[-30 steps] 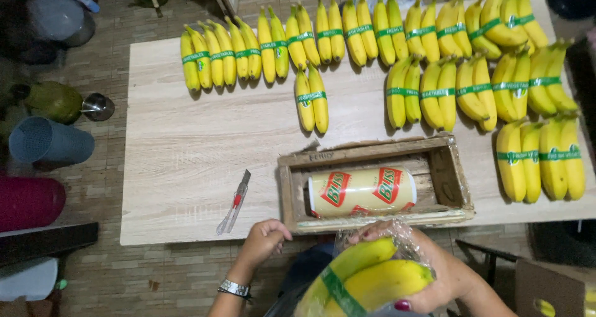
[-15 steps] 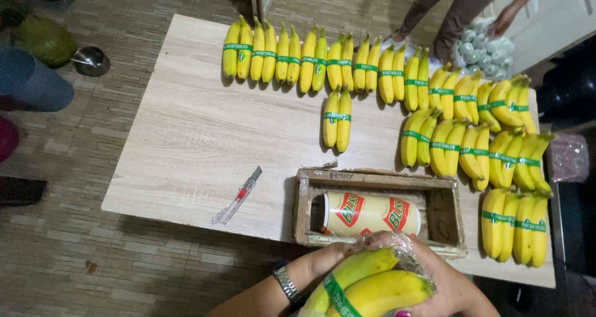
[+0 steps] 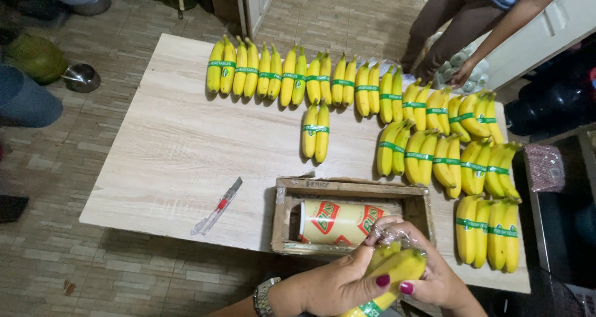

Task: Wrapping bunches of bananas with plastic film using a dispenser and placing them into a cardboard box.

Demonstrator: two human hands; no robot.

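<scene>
At the near edge, a pair of bananas (image 3: 394,270) bound with a green band is gripped by both hands together: the left hand (image 3: 338,286) is closed around the fruit from the left, and the right hand (image 3: 434,280) is wrapped on it from the right, with clear film (image 3: 391,235) bunched at the tips. Just beyond the hands, a shallow wooden box (image 3: 351,186) is seen on the surface (image 3: 174,155), with a roll of printed film (image 3: 338,222) lying inside it. To the left of the box a utility knife (image 3: 217,206) is laid flat. Further off, a lone banded pair (image 3: 315,131) is set apart, and rows of banded bananas (image 3: 292,78) are lined along the far edge and right side. Beyond them, another person's hand (image 3: 462,75) is lowered near a bag.
</scene>
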